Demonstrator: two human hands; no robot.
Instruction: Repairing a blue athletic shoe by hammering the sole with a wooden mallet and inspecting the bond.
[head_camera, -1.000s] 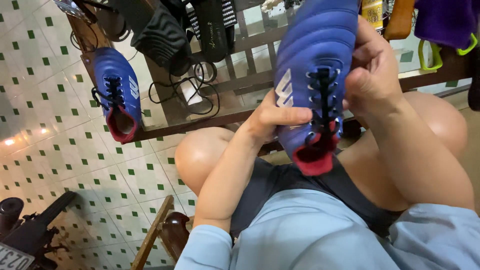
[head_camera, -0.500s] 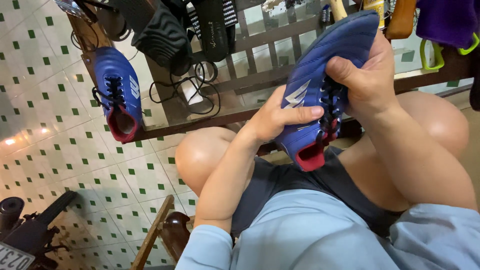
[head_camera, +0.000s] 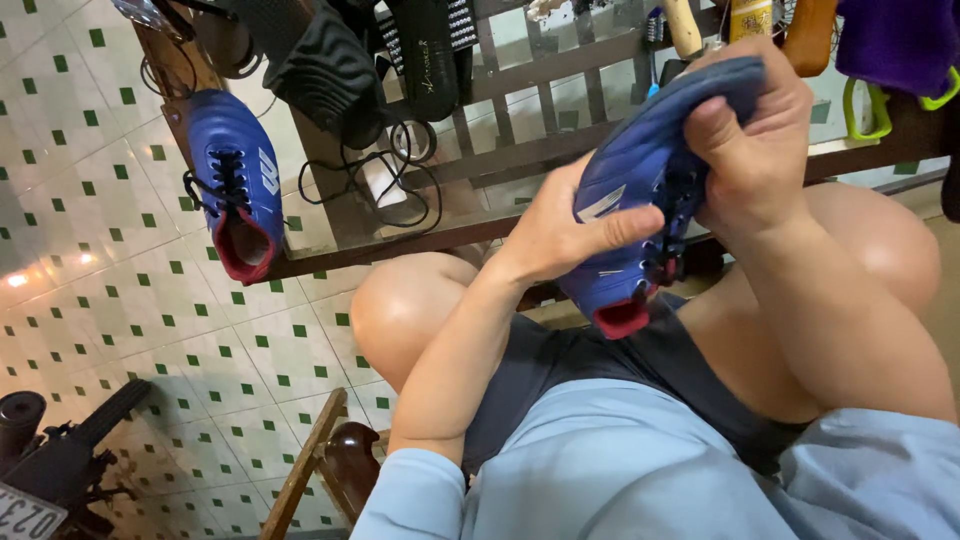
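Observation:
A blue football shoe (head_camera: 640, 215) with black laces and a red lining is held above my lap, toe up and away, opening towards me. My left hand (head_camera: 555, 230) grips its left side, thumb lying across the upper. My right hand (head_camera: 755, 145) wraps over the toe and lace area from the right. A second matching blue shoe (head_camera: 232, 180) lies on the low glass-topped wooden table (head_camera: 420, 235) at the left end, apart from both hands.
Black gear and a coiled cable (head_camera: 385, 170) lie on the table, with a purple cloth (head_camera: 895, 40) at its right. Below are green-dotted white floor tiles (head_camera: 130, 300), a wooden chair edge (head_camera: 310, 465) and dark equipment (head_camera: 50, 460) at the bottom left.
The held shoe has rolled onto its side and tilted down to the right. My right hand shifted from the laces up over the toe. The other shoe stayed put.

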